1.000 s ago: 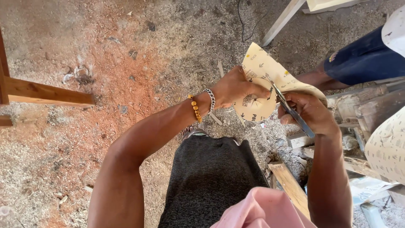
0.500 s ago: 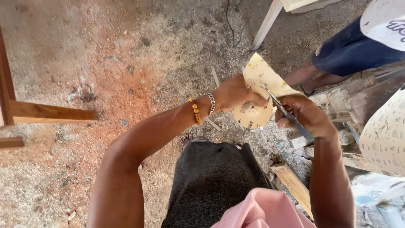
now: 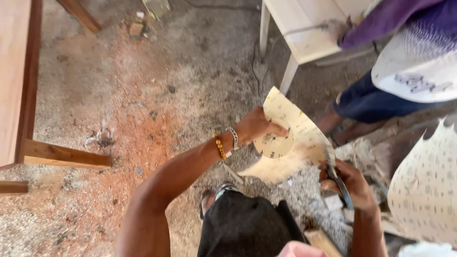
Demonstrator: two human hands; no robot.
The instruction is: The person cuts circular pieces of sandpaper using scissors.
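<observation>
Fingers (image 3: 266,127) pinching round paper disc (image 3: 273,141), scissors (image 3: 339,180), sawdust floor (image 3: 143,123)

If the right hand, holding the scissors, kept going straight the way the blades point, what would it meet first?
The right hand aims the scissors up and left into the yellow sandpaper sheet held by the left hand; that sheet comes first, already at the blades.

Sawdust-strewn floor (image 3: 143,119); white table (image 3: 295,24) ahead; wooden frame (image 3: 28,85) left.
</observation>
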